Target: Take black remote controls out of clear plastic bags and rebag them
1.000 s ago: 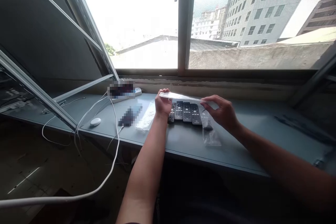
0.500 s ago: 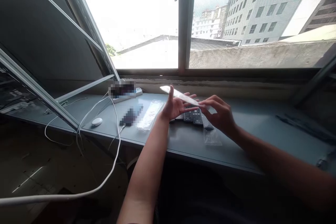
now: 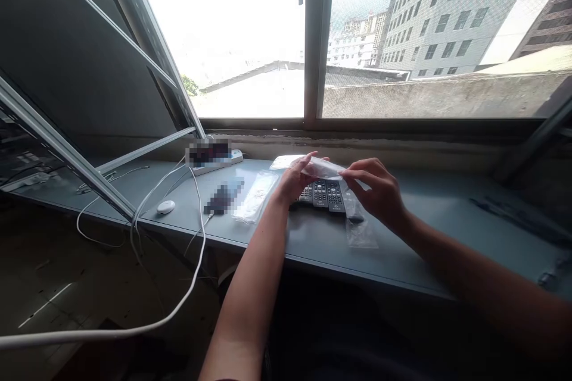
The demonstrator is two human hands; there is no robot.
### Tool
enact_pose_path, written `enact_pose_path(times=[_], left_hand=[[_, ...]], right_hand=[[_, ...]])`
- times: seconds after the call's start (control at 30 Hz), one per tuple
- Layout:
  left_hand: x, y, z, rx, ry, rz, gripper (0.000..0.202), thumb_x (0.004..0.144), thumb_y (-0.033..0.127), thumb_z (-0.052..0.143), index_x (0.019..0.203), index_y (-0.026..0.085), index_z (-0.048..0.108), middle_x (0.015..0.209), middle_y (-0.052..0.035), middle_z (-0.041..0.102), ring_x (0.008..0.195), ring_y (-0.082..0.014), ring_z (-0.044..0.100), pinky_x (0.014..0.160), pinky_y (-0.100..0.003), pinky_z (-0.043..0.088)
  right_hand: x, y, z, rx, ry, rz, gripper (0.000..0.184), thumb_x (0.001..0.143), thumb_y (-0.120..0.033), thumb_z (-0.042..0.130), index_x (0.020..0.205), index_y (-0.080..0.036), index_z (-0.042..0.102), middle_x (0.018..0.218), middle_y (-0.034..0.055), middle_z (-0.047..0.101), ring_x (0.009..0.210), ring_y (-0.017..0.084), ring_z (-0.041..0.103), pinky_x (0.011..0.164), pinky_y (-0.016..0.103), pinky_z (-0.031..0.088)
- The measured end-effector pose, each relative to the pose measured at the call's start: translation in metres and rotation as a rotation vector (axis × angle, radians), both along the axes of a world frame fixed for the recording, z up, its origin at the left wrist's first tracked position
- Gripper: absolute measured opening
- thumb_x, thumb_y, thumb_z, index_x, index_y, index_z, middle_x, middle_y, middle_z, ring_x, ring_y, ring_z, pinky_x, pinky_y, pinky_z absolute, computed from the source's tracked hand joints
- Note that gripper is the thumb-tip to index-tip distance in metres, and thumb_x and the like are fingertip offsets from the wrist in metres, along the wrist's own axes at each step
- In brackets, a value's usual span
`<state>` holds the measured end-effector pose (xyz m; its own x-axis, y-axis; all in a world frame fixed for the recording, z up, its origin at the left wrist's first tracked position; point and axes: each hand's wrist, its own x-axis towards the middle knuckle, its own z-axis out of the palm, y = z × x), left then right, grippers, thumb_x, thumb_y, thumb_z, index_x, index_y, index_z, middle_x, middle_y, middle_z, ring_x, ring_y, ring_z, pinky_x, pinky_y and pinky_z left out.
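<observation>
Both of my hands hold a clear plastic bag (image 3: 308, 165) just above a row of black remote controls (image 3: 322, 194) on the grey ledge (image 3: 415, 232). My left hand (image 3: 295, 181) pinches the bag's middle with closed fingers. My right hand (image 3: 376, 191) grips its right end between thumb and fingertips. The bag's left end hangs loose toward the window wall. One more remote inside a clear bag (image 3: 357, 223) lies beside my right hand, partly hidden by it.
A flat clear bag (image 3: 255, 196) and a blurred dark device (image 3: 222, 195) lie left of the remotes. Further left are a white power strip (image 3: 223, 158), a small white puck (image 3: 165, 207) and trailing white cables (image 3: 187, 286). Slanted metal bars (image 3: 67, 149) stand at the left.
The bag was stretched flat between my hands. My left hand then let go, slid toward the middle and closed on it, so the bag now sags and folds lower over the remotes.
</observation>
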<state>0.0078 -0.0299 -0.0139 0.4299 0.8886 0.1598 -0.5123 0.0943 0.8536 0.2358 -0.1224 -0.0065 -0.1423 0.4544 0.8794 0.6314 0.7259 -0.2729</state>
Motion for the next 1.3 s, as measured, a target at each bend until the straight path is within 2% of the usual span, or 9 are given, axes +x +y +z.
enact_pose_path(times=[0.1, 0.17, 0.33, 0.53, 0.6, 0.8, 0.93, 1.03, 1.3], left_hand=[[0.0006, -0.0017, -0.0010, 0.021, 0.068, -0.027, 0.042, 0.093, 0.032, 0.091, 0.131, 0.016, 0.080, 0.126, -0.0166, 0.082, 0.111, -0.0260, 0.080, 0.116, -0.046, 0.059], [0.0010, -0.0010, -0.0026, 0.035, 0.089, -0.002, 0.040, 0.090, 0.027, 0.093, 0.127, 0.016, 0.082, 0.125, -0.0150, 0.083, 0.110, -0.0241, 0.079, 0.118, -0.045, 0.058], [0.0001, 0.0044, -0.0055, 0.026, 0.050, 0.110, 0.041, 0.088, 0.032, 0.096, 0.124, 0.018, 0.083, 0.122, -0.0116, 0.083, 0.110, -0.0237, 0.078, 0.114, -0.044, 0.060], [0.0011, 0.0027, -0.0076, 0.053, 0.047, 0.012, 0.047, 0.088, 0.027, 0.096, 0.133, 0.018, 0.081, 0.124, -0.0118, 0.083, 0.111, -0.0218, 0.079, 0.121, -0.045, 0.056], [0.0019, 0.0028, -0.0072, 0.042, 0.043, 0.020, 0.045, 0.087, 0.025, 0.097, 0.129, 0.018, 0.082, 0.121, -0.0111, 0.083, 0.110, -0.0218, 0.079, 0.120, -0.045, 0.056], [0.0008, 0.0076, -0.0062, -0.011, 0.020, 0.153, 0.041, 0.084, 0.025, 0.098, 0.121, 0.020, 0.082, 0.118, -0.0092, 0.085, 0.107, -0.0215, 0.080, 0.116, -0.042, 0.059], [0.0000, 0.0032, -0.0059, 0.032, 0.028, 0.071, 0.048, 0.084, 0.027, 0.099, 0.127, 0.018, 0.081, 0.117, -0.0106, 0.084, 0.104, -0.0211, 0.080, 0.119, -0.045, 0.057], [0.0011, -0.0004, -0.0051, 0.056, 0.048, 0.015, 0.051, 0.083, 0.024, 0.100, 0.130, 0.018, 0.081, 0.121, -0.0118, 0.084, 0.105, -0.0207, 0.081, 0.122, -0.046, 0.056], [-0.0002, 0.0057, -0.0072, 0.009, 0.013, 0.078, 0.042, 0.084, 0.022, 0.099, 0.123, 0.019, 0.083, 0.118, -0.0110, 0.085, 0.116, -0.0243, 0.080, 0.123, -0.046, 0.056]], right_hand=[[0.0014, 0.0011, -0.0020, 0.002, 0.004, -0.002, 0.013, 0.107, -0.034, 0.075, 0.109, -0.036, 0.088, 0.103, 0.0080, 0.079, 0.098, 0.032, 0.074, 0.087, 0.054, 0.065], [0.0013, 0.0012, -0.0031, -0.003, -0.004, -0.008, 0.015, 0.107, -0.033, 0.075, 0.116, -0.036, 0.086, 0.102, 0.0076, 0.079, 0.099, 0.033, 0.074, 0.091, 0.056, 0.065], [-0.0002, 0.0016, -0.0036, -0.011, -0.027, 0.023, 0.021, 0.106, -0.030, 0.075, 0.126, -0.033, 0.081, 0.114, 0.0086, 0.083, 0.117, 0.037, 0.076, 0.104, 0.061, 0.064], [-0.0017, 0.0045, -0.0071, -0.026, -0.119, 0.114, 0.029, 0.105, -0.024, 0.074, 0.132, -0.032, 0.080, 0.130, 0.0095, 0.083, 0.139, 0.040, 0.070, 0.113, 0.066, 0.062], [-0.0020, 0.0041, -0.0073, -0.017, -0.132, 0.105, 0.032, 0.106, -0.024, 0.074, 0.136, -0.032, 0.078, 0.132, 0.0103, 0.082, 0.139, 0.040, 0.070, 0.113, 0.067, 0.062], [-0.0023, 0.0000, -0.0035, -0.005, -0.097, 0.036, 0.041, 0.108, -0.026, 0.071, 0.148, -0.034, 0.073, 0.141, 0.0125, 0.077, 0.134, 0.038, 0.071, 0.114, 0.066, 0.061], [-0.0048, -0.0005, -0.0050, -0.053, -0.156, 0.101, 0.039, 0.108, -0.026, 0.070, 0.146, -0.034, 0.076, 0.146, 0.0114, 0.076, 0.136, 0.038, 0.070, 0.113, 0.065, 0.062], [-0.0057, 0.0002, -0.0071, -0.056, -0.155, 0.099, 0.035, 0.108, -0.027, 0.071, 0.142, -0.033, 0.078, 0.143, 0.0120, 0.077, 0.134, 0.038, 0.071, 0.112, 0.064, 0.063], [-0.0020, 0.0038, -0.0093, -0.068, -0.123, 0.091, 0.032, 0.107, -0.025, 0.071, 0.138, -0.031, 0.080, 0.135, 0.0116, 0.081, 0.132, 0.037, 0.073, 0.111, 0.065, 0.064]])
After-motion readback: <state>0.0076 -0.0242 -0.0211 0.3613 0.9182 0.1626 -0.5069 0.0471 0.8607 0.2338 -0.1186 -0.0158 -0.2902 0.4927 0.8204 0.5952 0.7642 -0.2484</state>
